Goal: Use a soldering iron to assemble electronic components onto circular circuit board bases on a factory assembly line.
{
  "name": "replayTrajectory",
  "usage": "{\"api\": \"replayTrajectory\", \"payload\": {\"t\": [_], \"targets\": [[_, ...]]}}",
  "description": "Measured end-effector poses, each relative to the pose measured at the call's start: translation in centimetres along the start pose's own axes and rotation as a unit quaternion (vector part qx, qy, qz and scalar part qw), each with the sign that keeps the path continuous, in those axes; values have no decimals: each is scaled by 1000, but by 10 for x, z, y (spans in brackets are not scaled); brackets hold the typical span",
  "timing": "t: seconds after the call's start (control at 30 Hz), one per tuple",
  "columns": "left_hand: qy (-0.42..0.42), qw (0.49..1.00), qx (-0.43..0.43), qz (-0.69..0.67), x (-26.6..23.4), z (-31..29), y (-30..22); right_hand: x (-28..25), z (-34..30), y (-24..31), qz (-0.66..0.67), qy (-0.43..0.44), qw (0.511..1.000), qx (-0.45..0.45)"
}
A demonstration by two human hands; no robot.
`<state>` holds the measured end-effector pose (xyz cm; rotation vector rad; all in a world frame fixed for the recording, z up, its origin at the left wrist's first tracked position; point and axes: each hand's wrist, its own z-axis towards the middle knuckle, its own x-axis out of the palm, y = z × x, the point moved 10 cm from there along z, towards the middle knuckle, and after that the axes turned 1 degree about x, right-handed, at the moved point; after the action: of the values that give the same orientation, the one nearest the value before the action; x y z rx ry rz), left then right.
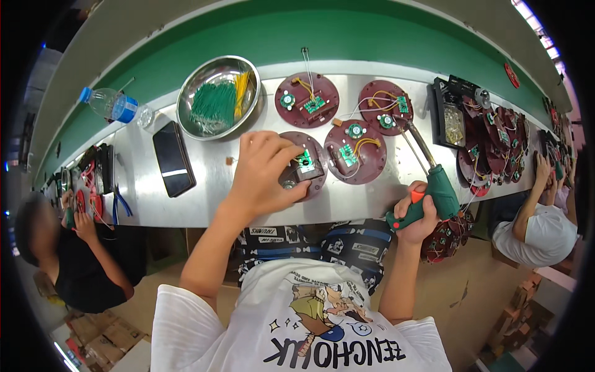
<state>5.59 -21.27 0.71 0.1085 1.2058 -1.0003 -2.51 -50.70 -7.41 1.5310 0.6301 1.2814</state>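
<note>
My left hand (264,170) bends over a round maroon disc (313,144), its thumb and fingers gripping the part that carries a small green circuit board (306,161). My palm and fingers hide the disc's left side. In my right hand (416,217) is a green soldering gun (441,192) with a red trigger; its metal tip and thin feed tube point up and away, over the edge of the far right disc (370,93). Two more maroon discs, one beside (370,167) and one behind (285,110) the gripped one, carry boards, yellow wires and small round parts.
A steel bowl (184,111) holds green and yellow wires. Left of it are a black phone (171,158) and a water bottle (111,105). A black tray (452,127) and stacked discs (496,146) stand right. Co-workers (87,254) (536,232) sit on both sides.
</note>
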Motion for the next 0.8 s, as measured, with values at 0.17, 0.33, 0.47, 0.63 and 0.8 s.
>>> {"api": "replayTrajectory", "payload": {"t": [0.17,0.33,0.47,0.63,0.8], "targets": [[-176,976,29,126,-53,91,28,-3,-1,0,22,-44,999,-5],[34,991,34,123,0,124,46,-3,0,-1,18,-51,998,-14],[193,974,61,105,38,108,53,-6,0,-6,42,-72,996,-14],[142,989,41,-11,14,87,30,-18,-2,-8,48,-49,998,-2],[2,999,-27,31,1,14,1,-14,-1,-5,30,-52,998,-18]]}}
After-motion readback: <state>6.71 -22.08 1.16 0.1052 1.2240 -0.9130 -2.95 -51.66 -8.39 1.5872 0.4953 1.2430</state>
